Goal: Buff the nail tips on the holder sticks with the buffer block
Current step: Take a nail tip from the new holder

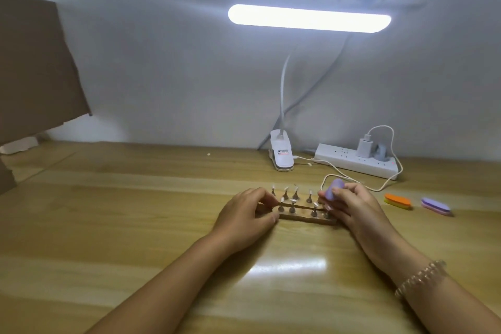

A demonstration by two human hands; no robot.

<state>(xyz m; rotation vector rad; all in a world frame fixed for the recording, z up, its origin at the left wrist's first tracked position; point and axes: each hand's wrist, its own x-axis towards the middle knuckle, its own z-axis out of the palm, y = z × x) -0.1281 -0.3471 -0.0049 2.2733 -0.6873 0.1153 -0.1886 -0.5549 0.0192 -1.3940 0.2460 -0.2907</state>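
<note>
A: What's sitting nearest, at the bottom of the frame?

B: Two forearms are reaching up across the wooden table (135,225), the right one wearing a beaded bracelet (418,278).

A: And the hands?

B: At centre, the left hand (244,211) is pinching the left end of the wooden stand (306,218), thumb on the near edge and fingers curling over the top. I'd judge it's bracing the stand so rubbing isn't shifting it. The right hand (352,209) is gripping the purple buffer block (334,189) in curled fingertips, holding it over the stand's right end.

A: Where are the nail tips (296,187)?

B: They're standing on the holder sticks (295,195) in two rows, between the hands. Which tip the block is touching, I cannot tell.

A: Further back?

B: Right of centre, an orange buffer (397,200) and a lilac buffer (435,206) are lying spare, near the right hand. Beyond them, a power strip (355,161) and a lamp clip (280,150) are sitting by the wall. The lamp bar (309,18) is glowing above, probably lighting the work.
</note>
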